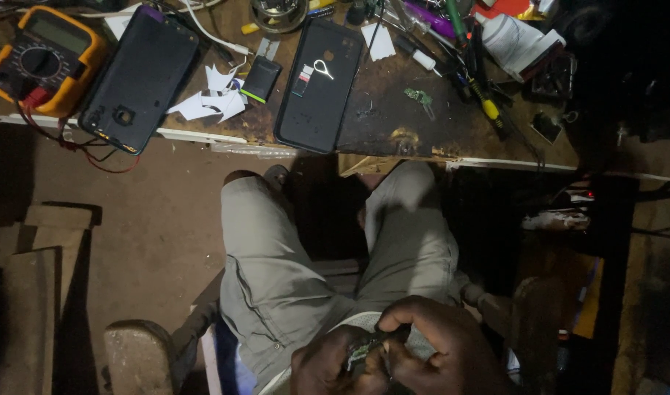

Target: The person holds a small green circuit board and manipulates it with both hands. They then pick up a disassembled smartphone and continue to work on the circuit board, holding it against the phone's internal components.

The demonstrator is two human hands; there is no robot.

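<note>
Low in the frame, over my lap, my left hand (328, 366) and my right hand (441, 347) meet around a small dark part with a greenish edge (364, 350), likely a little circuit board. Both hands pinch it; most of it is hidden by my fingers. I sit with my knees in grey-green trousers (276, 271) under the bench edge. On the worn wooden bench (393, 110) above lie two black phone back covers, one at the left (139, 77) and one in the middle (319, 84).
A yellow multimeter (44, 58) with red leads sits at the bench's left end. White paper scraps (212, 99), a small black battery (261, 78), a tiny green board (420, 96), screwdrivers (481, 99) and a tape roll (278, 13) lie about. Wooden planks (35, 292) stand on the dirt floor at left.
</note>
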